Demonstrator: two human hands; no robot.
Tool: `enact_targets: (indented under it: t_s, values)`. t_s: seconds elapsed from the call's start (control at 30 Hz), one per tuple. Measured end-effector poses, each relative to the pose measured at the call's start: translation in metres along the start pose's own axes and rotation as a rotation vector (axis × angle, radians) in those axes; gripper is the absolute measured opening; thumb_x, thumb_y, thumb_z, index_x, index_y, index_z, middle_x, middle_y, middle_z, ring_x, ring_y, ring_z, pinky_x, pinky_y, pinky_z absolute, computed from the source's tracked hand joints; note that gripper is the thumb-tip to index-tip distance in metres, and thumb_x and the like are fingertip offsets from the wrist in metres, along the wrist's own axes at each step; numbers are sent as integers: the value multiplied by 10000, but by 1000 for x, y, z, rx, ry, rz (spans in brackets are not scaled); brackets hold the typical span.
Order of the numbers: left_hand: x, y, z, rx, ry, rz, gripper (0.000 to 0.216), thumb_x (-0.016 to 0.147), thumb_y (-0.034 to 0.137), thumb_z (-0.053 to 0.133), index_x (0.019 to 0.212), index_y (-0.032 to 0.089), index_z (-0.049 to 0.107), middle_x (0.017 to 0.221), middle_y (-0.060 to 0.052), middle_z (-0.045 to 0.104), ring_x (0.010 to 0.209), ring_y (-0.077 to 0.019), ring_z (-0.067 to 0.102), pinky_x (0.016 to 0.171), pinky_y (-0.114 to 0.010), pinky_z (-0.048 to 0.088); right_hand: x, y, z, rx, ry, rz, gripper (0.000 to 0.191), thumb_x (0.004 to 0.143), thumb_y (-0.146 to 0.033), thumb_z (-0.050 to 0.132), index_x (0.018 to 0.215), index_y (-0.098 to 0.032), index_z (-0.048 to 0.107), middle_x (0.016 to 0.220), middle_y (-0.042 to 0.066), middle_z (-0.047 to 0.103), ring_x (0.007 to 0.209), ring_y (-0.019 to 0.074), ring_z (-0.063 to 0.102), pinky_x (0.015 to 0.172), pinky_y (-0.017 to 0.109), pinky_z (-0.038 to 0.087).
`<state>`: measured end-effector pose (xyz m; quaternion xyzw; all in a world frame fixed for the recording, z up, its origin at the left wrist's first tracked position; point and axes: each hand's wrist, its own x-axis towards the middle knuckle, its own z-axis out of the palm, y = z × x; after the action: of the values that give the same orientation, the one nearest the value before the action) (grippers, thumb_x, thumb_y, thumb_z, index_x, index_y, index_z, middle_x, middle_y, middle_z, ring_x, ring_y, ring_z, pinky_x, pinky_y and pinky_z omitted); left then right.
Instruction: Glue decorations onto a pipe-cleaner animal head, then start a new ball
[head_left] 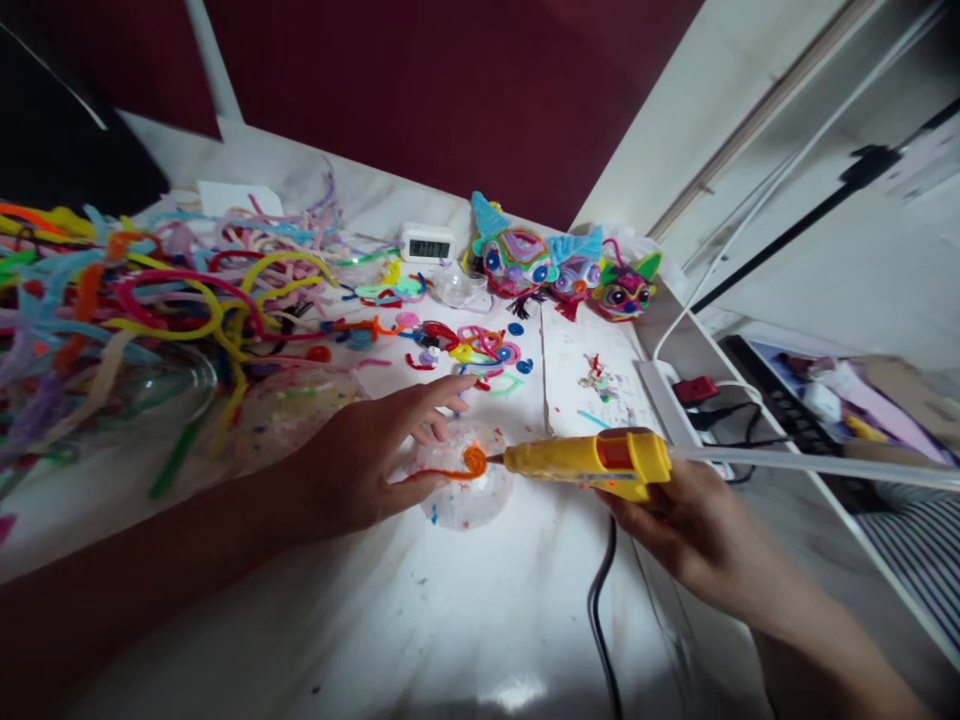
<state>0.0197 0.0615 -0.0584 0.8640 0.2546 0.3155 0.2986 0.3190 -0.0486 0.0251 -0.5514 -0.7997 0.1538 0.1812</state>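
My right hand point(679, 525) wraps around the grip of a yellow hot glue gun point(592, 463), its long axis running level toward my left, nozzle just touching the orange pipe-cleaner spiral point(473, 461). That spiral sits on a clear plastic ball point(465, 490) resting on the bench point(465, 620), directly between my hands. My left hand point(367, 460) steadies the ball from its far side, thumb pressing the spiral's tail, fingers spread. Beyond my left hand a glass bowl point(172, 385) holds loose pipe cleaners point(150, 290). Farther off stand three finished pipe-cleaner animal heads point(570, 265) and a small digital timer point(427, 243).
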Motion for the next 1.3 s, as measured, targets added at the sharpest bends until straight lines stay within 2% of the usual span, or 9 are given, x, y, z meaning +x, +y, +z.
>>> enact_targets:
  t_s: [0.17,0.4,0.53,0.67,0.9,1.1,1.3]
  values:
    - [1,-1,1,-2,13,9,771,831,240,632,1511,312,278,1267,-63,653,899,-167,699,802,-316,600,-1,0,0,-12,7,-17,157,929,-125,498,1021,-244,544,756,19,655,569,148,606,507,233,470]
    - [0,1,0,2,15,-9,762,835,258,653,1504,305,291,1266,-69,657,912,-175,697,821,-321,596,10,3,0,-38,26,32,58,908,-198,528,858,-221,547,728,36,650,570,156,595,503,249,469]
    - [0,1,0,12,11,-4,772,837,274,663,1505,319,278,1275,-70,655,917,-186,700,825,-338,597,14,4,2,7,9,64,42,916,-205,543,922,-207,584,760,42,671,586,156,603,512,247,479]
    - [1,1,1,15,28,20,788,827,266,679,1504,325,280,1272,-51,660,906,-168,700,800,-291,591,17,8,4,75,-17,83,95,909,-216,571,1000,-210,601,817,58,704,658,182,653,537,250,508]
    - [1,4,1,26,27,-24,763,839,273,676,1499,298,294,1275,-53,650,913,-153,691,833,-271,571,29,0,-3,31,-44,-13,133,891,-120,515,979,-208,561,875,62,694,671,171,657,570,247,504]
    - [2,3,1,-14,39,-8,777,823,247,699,1494,305,311,1266,-53,651,906,-149,690,815,-266,581,38,-10,-8,-36,-30,-107,137,862,-82,516,901,-210,541,836,41,672,621,138,606,555,234,474]
    - [2,4,1,-12,39,-9,799,813,259,695,1504,318,299,1256,-52,656,903,-164,696,820,-290,587,40,-14,-13,-98,-68,-136,148,850,-88,507,915,-219,531,726,13,609,596,150,582,517,230,449]
